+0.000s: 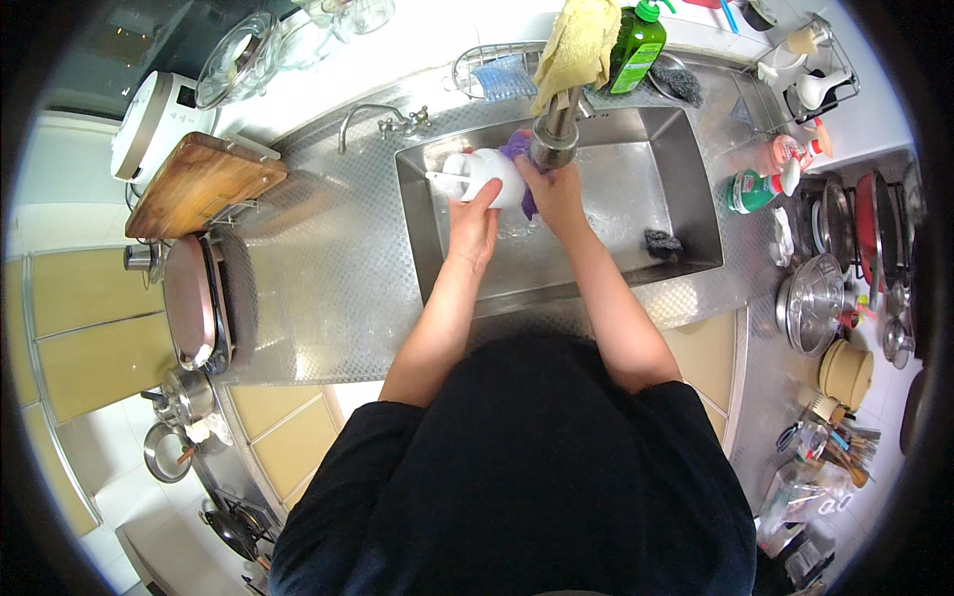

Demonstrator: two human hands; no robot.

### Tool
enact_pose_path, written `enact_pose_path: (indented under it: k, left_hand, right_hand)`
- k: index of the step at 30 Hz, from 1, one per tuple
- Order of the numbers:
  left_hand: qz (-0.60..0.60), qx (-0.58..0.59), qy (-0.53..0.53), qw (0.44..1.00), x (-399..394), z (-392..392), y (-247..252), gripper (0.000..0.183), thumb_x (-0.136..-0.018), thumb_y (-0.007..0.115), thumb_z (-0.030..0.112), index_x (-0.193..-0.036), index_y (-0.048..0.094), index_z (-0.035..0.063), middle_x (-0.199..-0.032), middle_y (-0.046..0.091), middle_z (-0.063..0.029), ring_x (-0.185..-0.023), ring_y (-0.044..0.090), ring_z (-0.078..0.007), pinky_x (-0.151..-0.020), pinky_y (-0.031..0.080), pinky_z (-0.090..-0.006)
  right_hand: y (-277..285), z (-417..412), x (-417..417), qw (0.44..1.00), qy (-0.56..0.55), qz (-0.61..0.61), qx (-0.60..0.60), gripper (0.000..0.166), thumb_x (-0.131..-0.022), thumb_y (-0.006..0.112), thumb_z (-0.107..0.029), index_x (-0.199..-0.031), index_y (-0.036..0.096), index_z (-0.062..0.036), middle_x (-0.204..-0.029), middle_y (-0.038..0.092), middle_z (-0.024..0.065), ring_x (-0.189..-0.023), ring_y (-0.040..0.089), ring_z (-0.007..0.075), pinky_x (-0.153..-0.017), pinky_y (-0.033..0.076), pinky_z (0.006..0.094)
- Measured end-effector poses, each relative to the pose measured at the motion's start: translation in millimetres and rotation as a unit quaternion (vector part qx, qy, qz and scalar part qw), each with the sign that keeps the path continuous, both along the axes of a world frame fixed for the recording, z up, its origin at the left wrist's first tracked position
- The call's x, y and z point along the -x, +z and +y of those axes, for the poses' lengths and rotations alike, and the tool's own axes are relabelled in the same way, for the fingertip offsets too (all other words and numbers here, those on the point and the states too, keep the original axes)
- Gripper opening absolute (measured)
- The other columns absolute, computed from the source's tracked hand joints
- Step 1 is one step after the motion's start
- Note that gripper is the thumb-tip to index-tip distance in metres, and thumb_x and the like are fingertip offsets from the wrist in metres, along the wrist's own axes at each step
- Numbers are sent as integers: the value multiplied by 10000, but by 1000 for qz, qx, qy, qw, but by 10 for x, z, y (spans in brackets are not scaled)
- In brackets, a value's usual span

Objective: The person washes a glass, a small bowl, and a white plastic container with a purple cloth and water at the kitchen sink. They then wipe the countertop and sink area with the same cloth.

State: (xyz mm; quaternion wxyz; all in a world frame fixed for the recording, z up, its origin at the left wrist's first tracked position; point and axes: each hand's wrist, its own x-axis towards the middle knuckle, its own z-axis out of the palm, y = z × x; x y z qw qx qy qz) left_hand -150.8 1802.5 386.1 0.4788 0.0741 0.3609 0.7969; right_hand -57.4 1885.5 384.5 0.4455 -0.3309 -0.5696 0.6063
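Observation:
Over the left part of a stainless steel sink [618, 186], my left hand [475, 220] holds a white rounded container [501, 177], lying on its side with its neck to the left. A thin white stick or handle shows at that neck. My right hand [550, 190] presses a purple cloth [516, 147] against the container's other end, just below the faucet head [555, 145]. The faucet partly hides the right fingers. A yellow cloth [577, 48] hangs over the faucet. In the sink's lower right corner lies a dark scouring pad [662, 243].
Behind the sink stand a green pump bottle [638, 48] and a wire rack [468, 71] with a blue sponge. Spray bottles [753, 191] stand to the right. A small tap [350, 127], wooden cutting board [201, 182] and electric griddle [195, 302] are on the left.

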Motion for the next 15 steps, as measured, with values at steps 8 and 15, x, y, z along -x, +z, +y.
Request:
enact_pose_path:
  k: [8,15]
  left_hand:
    - [41,-26,-69,996,153,-164,-91,690,-710,657,-95,-1320,380,71,-1206,507,-58,-1124,510,-191,-983,415,-326]
    - [189,-7,-105,976,88,-321,-13,745,-657,736,-59,-1304,394,84,-1219,490,-45,-1153,477,-172,-968,407,-315]
  right_hand:
    - [480,-306,-13,964,80,-131,-218,252,-776,627,-89,-1023,600,-50,-979,561,124,-958,549,299,-825,436,364]
    - [150,-18,287,961,4,-243,-131,215,-830,608,-185,-1009,609,-67,-992,550,111,-981,553,292,-862,435,380]
